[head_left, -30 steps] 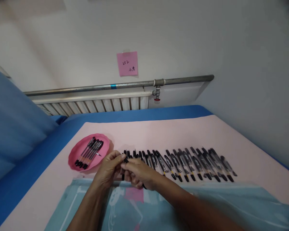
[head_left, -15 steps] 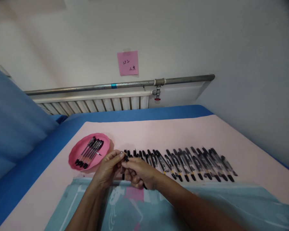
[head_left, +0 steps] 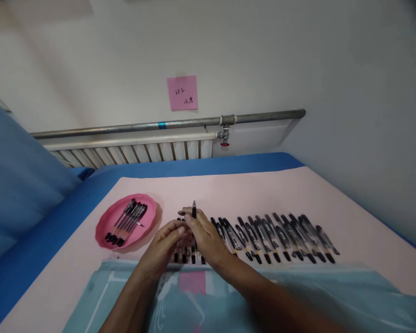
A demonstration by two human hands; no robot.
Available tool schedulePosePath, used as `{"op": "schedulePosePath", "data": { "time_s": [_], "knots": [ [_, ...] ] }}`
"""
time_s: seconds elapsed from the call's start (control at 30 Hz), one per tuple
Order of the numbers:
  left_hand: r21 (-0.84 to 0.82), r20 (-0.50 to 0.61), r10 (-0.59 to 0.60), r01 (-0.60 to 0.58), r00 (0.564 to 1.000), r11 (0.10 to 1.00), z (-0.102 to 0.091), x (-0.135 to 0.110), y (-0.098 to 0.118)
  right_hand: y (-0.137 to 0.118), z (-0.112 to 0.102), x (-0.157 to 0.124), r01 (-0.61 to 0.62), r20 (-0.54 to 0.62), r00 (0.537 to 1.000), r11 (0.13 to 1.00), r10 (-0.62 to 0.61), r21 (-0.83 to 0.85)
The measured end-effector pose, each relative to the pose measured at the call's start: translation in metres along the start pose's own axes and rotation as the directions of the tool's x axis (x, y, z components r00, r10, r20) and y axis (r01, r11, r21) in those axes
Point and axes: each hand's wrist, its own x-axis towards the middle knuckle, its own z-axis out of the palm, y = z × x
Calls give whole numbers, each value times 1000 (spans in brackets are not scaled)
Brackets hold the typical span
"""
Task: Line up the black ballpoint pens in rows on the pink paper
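Observation:
Upright in my right hand [head_left: 204,236] is a pen [head_left: 194,212], its pointed tip uncapped and facing up, its lower part hidden behind the fingers. My left hand [head_left: 168,238] is close beside it on the left, thumb and fingers pinched together. What those fingers hold, if anything, is hidden. Behind and under both hands runs a row of black and clear pens [head_left: 263,236], stretching off to the right. Left of my hands, a pink scalloped plate [head_left: 102,226] bears several capped pens [head_left: 126,222] lying side by side.
A pink cloth [head_left: 180,187] covers the blue table surface [head_left: 201,165]. Along the near edge lies a light-blue patterned cloth [head_left: 93,296]. Beyond stand a radiator [head_left: 152,150] and a metal pipe [head_left: 131,128]. A blue curtain [head_left: 17,185] hangs at the left.
My right hand has turned upward, and the pen in it now stands with its bare tip up. My left hand has come slightly apart from the pen, to its left.

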Motion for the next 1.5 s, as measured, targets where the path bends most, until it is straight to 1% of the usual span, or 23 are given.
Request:
{"op": "schedulePosePath", "data": {
  "time_s": [0.03,0.1,0.17,0.2,0.23,0.27,0.33,0.4,0.5,0.57,0.9,1.13,1.3,1.5],
  "knots": [
    [-21,29,7,-6,1000,1000,4,-1,-1,1,0,0,-17,19,1000,1000,17,4],
    [-65,53,4,0,999,998,11,-1,-4,2,1,-1,-98,81,992,994,95,37],
    [-96,49,-28,32,998,995,16,-1,-6,2,2,-1,-221,159,966,971,206,88],
    [-108,36,-43,47,998,993,17,-1,-7,2,2,-1,-268,184,952,957,245,114],
    [-116,19,-54,56,998,992,18,-1,-8,1,1,0,-288,195,946,948,259,138],
    [-123,-1,-60,60,998,991,18,-1,-8,1,1,0,-279,189,950,946,247,164],
    [-131,-28,-73,69,997,989,17,-1,-7,2,-2,3,-205,141,974,952,176,228],
    [-126,-24,-104,100,994,987,15,-2,-5,4,-5,7,-149,86,988,933,128,329],
    [-126,-16,-148,145,989,981,14,-3,-2,8,-12,15,-142,32,989,849,147,509],
    [-128,-17,-157,154,987,980,15,-3,-2,9,-15,18,-145,21,987,811,161,568],
    [-88,2,-188,188,982,978,13,-3,-4,10,-17,21,-134,18,989,851,145,509],
    [-85,-34,-211,208,977,975,13,-2,-6,14,-17,21,-124,-50,986,899,159,420],
    [-100,-11,-214,212,977,972,14,-1,-3,15,-19,23,-140,45,990,859,136,492],
    [-91,-34,-225,222,974,971,12,-2,-4,16,-19,24,-169,16,983,856,185,488]
  ]
}}
